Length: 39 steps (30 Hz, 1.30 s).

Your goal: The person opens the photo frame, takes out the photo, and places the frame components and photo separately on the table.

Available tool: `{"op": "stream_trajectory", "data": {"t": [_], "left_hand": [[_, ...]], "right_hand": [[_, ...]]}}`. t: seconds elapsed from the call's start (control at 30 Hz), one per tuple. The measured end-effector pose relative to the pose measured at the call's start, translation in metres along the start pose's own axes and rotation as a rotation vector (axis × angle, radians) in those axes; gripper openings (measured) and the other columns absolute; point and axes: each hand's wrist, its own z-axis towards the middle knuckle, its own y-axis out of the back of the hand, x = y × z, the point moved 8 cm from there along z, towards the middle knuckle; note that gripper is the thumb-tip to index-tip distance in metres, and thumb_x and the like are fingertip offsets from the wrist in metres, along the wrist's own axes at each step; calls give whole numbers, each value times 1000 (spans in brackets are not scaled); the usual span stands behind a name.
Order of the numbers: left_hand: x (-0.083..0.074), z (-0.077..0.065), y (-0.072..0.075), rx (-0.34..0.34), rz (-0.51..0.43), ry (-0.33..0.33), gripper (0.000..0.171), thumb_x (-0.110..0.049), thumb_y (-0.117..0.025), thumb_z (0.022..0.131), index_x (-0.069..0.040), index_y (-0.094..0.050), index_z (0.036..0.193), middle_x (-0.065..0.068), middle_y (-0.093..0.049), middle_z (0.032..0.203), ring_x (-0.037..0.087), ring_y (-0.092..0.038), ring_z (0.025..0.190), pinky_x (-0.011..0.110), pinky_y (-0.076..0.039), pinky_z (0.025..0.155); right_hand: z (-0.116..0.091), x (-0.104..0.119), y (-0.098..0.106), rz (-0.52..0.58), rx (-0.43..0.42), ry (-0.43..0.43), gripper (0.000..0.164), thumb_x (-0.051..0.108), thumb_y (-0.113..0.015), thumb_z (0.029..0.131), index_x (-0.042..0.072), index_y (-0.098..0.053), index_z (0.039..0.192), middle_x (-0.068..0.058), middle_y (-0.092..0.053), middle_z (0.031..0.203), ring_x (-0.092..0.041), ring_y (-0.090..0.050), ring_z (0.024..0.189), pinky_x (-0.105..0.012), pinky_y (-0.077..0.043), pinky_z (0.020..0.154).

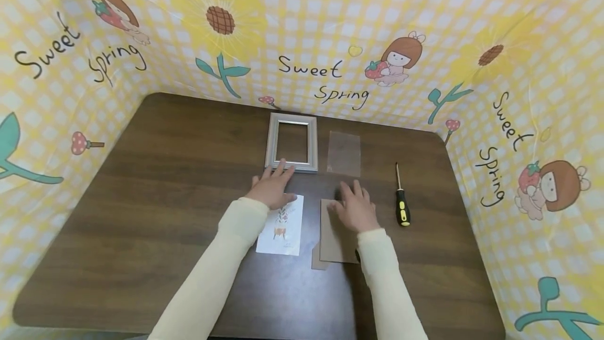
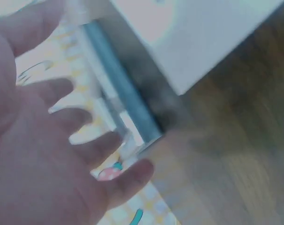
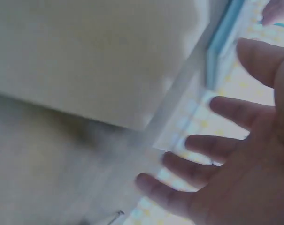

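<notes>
My left hand [image 1: 270,190] spreads its fingers over the table between a silver picture frame [image 1: 272,143] and a white printed card [image 1: 288,235]. Its fingertips reach the frame's lower edge in the head view; whether they touch it I cannot tell. In the left wrist view the fingers [image 2: 132,183] are spread and hold nothing. My right hand [image 1: 357,209] is over the upper part of a brown backing board [image 1: 337,243], a small flap sticking out at its lower left. Loosely extended fingers [image 3: 193,171] show nothing held in the right wrist view.
A clear rectangular sheet [image 1: 344,152] lies right of the frame. Farther right, a screwdriver [image 1: 401,206] with a black and yellow handle points toward the back. Patterned cloth [image 1: 302,30] walls in the back and sides of the dark wooden table [image 1: 155,209].
</notes>
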Motion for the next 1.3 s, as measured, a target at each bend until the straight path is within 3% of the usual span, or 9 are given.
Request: {"op": "stream_trajectory", "data": {"t": [0.1, 0.2, 0.4, 0.77, 0.97, 1.13, 1.3], "left_hand": [[4, 10, -6, -3, 86, 45, 78, -45, -63, 98, -16, -27, 161, 14, -7, 168, 45, -5, 150, 69, -19, 110], [7, 9, -12, -1, 116, 62, 76, -45, -65, 97, -13, -35, 159, 14, -11, 167, 43, -5, 151, 69, -22, 109], [9, 3, -15, -3, 83, 59, 75, -43, -67, 96, -13, -37, 158, 11, -12, 168, 39, -3, 152, 69, -24, 108], [14, 5, -14, -11, 63, 48, 74, -40, -67, 97, -15, -34, 159, 9, -8, 168, 39, 0, 152, 69, -22, 109], [13, 1, -10, -39, 52, 16, 74, -38, -68, 97, -15, -36, 159, 12, -9, 168, 40, -1, 152, 67, -23, 108], [10, -14, -15, -37, 28, -40, 84, -36, -78, 88, -14, -37, 158, 13, -10, 167, 40, -4, 152, 67, -20, 110], [11, -36, -30, 54, 18, -59, 93, -34, -87, 78, -14, -41, 156, 16, -15, 166, 40, -11, 151, 67, -19, 110]], "right_hand": [[28, -4, -3, -15, 44, 14, 64, 39, -52, 105, 13, -31, 160, -24, -13, 165, -49, -15, 147, -74, -21, 106], [46, -13, -9, -64, 97, 10, 64, 42, -47, 107, 15, -27, 162, -23, -10, 165, -47, -10, 149, -74, -21, 106], [56, -23, -11, -144, 138, -24, 62, 43, -43, 108, 19, -25, 162, -22, -6, 166, -46, -5, 150, -74, -17, 108], [47, -12, -8, -159, 113, -26, 61, 41, -46, 108, 19, -29, 161, -22, -10, 166, -46, -8, 150, -72, -18, 109], [40, -9, -3, -109, 36, 29, 59, 37, -50, 107, 17, -34, 159, -24, -13, 165, -49, -11, 148, -73, -23, 106], [17, -2, -3, -129, -12, 97, 64, 40, -59, 102, 17, -37, 158, -26, -14, 164, -51, -14, 147, -73, -24, 106], [-17, 5, -15, -143, 80, 115, 77, 49, -69, 94, 16, -39, 157, -25, -17, 163, -50, -15, 147, -73, -21, 107]]}}
